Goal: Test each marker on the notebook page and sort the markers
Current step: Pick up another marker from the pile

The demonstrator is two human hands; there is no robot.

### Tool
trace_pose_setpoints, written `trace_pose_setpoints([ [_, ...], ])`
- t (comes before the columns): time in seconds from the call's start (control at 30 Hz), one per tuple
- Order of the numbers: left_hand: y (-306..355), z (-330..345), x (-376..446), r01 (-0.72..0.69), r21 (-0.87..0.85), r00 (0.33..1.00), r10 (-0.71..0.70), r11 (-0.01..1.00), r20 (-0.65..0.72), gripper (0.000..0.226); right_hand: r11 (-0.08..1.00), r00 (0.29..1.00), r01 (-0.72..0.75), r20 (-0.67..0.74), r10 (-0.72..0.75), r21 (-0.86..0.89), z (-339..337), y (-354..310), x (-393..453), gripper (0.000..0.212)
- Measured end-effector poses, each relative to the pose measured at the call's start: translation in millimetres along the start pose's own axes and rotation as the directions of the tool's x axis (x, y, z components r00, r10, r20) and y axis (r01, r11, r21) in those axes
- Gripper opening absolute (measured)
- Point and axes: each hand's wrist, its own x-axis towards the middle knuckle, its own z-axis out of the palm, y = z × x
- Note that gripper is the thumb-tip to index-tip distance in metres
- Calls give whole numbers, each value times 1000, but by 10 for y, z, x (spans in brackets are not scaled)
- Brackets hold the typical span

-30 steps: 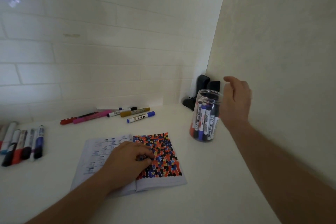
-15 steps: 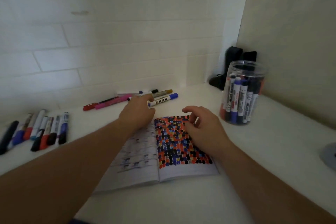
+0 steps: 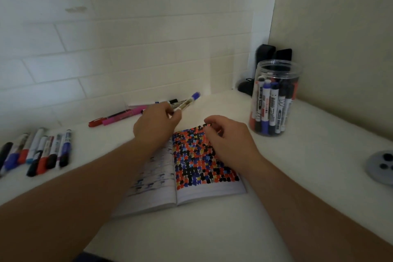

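Observation:
An open notebook (image 3: 208, 192) lies on the white table, its right page filled with red, blue and black marks. My left hand (image 3: 156, 125) holds a blue-capped marker (image 3: 187, 102) lifted off the table beyond the notebook. My right hand (image 3: 229, 140) hovers over the top right of the marked page, fingers loosely curled, holding nothing. A clear jar (image 3: 274, 100) with several markers stands at the right. A row of several markers (image 3: 40, 151) lies at the left. Red, pink and black-capped markers (image 3: 119, 116) lie near the wall.
Tiled wall runs behind the table, a plain wall at the right. Two dark objects (image 3: 270, 55) sit in the corner behind the jar. A grey round disc (image 3: 380, 166) lies at the right edge.
My left hand has picked the blue-capped marker up from the group by the wall. My right hand came back from the jar to the notebook page.

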Motion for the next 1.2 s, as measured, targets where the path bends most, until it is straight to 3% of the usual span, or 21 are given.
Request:
trace_pose_setpoints([
  [0.07,101,-139,-259,-87,-228,996,88,970,-3,25,996,999,-30,-29,33,88,13,-44,-2,47],
  [0.17,205,-318,-718,-146,-419,978,195,896,75,22,871,984,-121,-56,167,476,16,-141,-16,64],
  [0.27,162,-363,-951,-253,-337,934,319,907,159,18,797,990,-92,-33,139,597,-29,-217,-51,30],
  [0.33,116,-404,-962,-272,-257,872,351,927,341,24,808,993,-77,-24,112,584,-79,-278,-95,31],
  [0.4,61,-442,-942,-203,-266,825,311,942,472,34,814,996,-57,-20,84,579,-124,-328,-122,40],
  [0.47,8,-463,-943,-42,-404,854,243,914,461,30,787,998,-63,27,59,614,-160,-393,-170,41],
  [0.53,-29,-455,-983,117,-580,910,147,806,388,27,792,994,-80,108,17,606,-176,-455,-241,32],
  [0.6,-56,-446,-1014,180,-691,947,66,700,314,32,883,983,-26,170,-61,468,-175,-485,-303,24],
  [0.67,-75,-462,-1048,179,-755,959,60,631,278,38,981,956,114,250,-151,155,-154,-482,-324,25],
  [0.73,-91,-487,-1089,141,-778,953,127,612,273,36,950,910,260,372,-181,-174,-102,-446,-312,28],
  [0.8,-91,-480,-1130,99,-751,931,206,653,302,29,855,890,360,413,-194,-374,-55,-419,-309,27],
  [0.9,-96,-422,-1129,21,-631,921,230,776,313,12,774,884,412,418,-211,-481,0,-357,-316,29],
  [0.97,-102,-413,-1118,-33,-564,925,239,825,295,13,747,886,419,412,-212,-517,12,-329,-322,29],
  [1.2,-141,-419,-1105,-74,-545,911,279,835,304,15,719,895,406,404,-188,-564,17,-343,-332,36],
])
